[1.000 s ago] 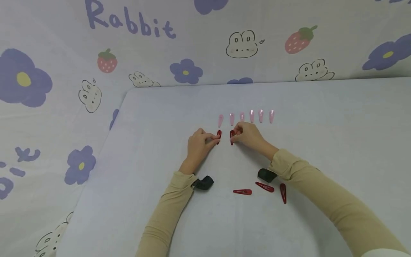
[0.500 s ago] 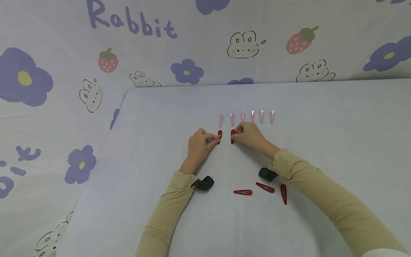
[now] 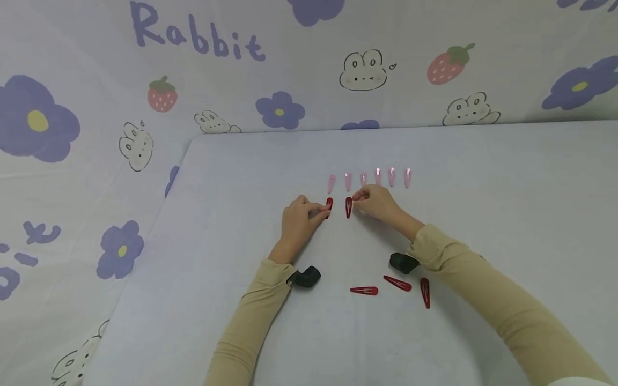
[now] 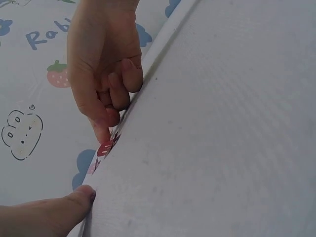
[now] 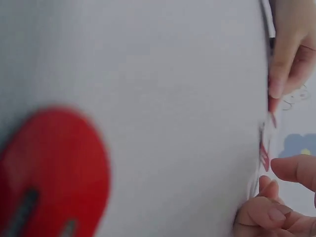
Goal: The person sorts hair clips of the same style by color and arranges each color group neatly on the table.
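My left hand (image 3: 298, 219) pinches a red snap hair clip (image 3: 330, 202) between thumb and index finger on the white table; its lower part is partly covered by the fingertips. Just to its right, a second red hair clip (image 3: 348, 207) lies upright in line with the pink ones. My right hand (image 3: 377, 202) is right beside that second clip, holding nothing. In the right wrist view, the thumb and fingers of the right hand (image 5: 276, 212) are spread apart near the second clip (image 5: 265, 157). Above the red pair runs a row of several pink hair clips (image 3: 348, 181).
Nearer me lie three loose red hair clips: one sideways (image 3: 364, 290), one slanted (image 3: 397, 283) and one pointing toward me (image 3: 425, 293). Dark wrist devices (image 3: 305, 276) sit under both sleeves. A printed cloth (image 3: 280, 110) hangs behind the table.
My right fingers have let go of the second red clip and drawn slightly to the right, leaving it on the table. The left hand keeps its place at the first clip.
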A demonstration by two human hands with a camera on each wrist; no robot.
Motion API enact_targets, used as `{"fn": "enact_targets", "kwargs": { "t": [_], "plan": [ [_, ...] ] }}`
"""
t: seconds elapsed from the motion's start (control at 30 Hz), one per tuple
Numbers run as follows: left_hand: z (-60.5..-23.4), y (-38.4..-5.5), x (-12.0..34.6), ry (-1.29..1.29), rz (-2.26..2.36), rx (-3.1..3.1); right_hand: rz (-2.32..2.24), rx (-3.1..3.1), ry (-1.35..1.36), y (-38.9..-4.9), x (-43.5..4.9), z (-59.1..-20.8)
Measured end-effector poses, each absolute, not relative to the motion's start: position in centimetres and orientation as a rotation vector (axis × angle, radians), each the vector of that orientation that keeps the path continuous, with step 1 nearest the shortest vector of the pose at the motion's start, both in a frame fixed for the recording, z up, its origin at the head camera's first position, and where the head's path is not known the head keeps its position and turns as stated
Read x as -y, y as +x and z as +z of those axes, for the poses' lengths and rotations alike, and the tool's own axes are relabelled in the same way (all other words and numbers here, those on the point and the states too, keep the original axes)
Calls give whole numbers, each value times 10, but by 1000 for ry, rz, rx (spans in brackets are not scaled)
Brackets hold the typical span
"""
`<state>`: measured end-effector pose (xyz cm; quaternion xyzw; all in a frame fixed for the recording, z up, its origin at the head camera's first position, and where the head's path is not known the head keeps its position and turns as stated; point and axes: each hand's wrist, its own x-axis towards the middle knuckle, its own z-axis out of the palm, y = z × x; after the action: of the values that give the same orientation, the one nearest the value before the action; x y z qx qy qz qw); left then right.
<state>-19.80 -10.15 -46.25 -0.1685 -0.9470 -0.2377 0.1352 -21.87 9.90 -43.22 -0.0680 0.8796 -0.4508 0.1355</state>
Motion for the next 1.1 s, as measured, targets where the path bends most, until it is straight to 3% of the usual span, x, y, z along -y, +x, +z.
{"fn": "enact_targets", "kwargs": {
  "t": [0.23, 0.6, 1.1],
  "plan": [
    [-464, -199, 103, -484, -678, 2755, -1404, -2487, -208, -215, -108, -417],
    [-466, -199, 103, -494, -754, 2726, -1897, -2605, -352, -180, -135, -376],
    [-466, -199, 105, -481, -755, 2734, -1846, -2657, -408, -117, -157, -358]
  ]
}}
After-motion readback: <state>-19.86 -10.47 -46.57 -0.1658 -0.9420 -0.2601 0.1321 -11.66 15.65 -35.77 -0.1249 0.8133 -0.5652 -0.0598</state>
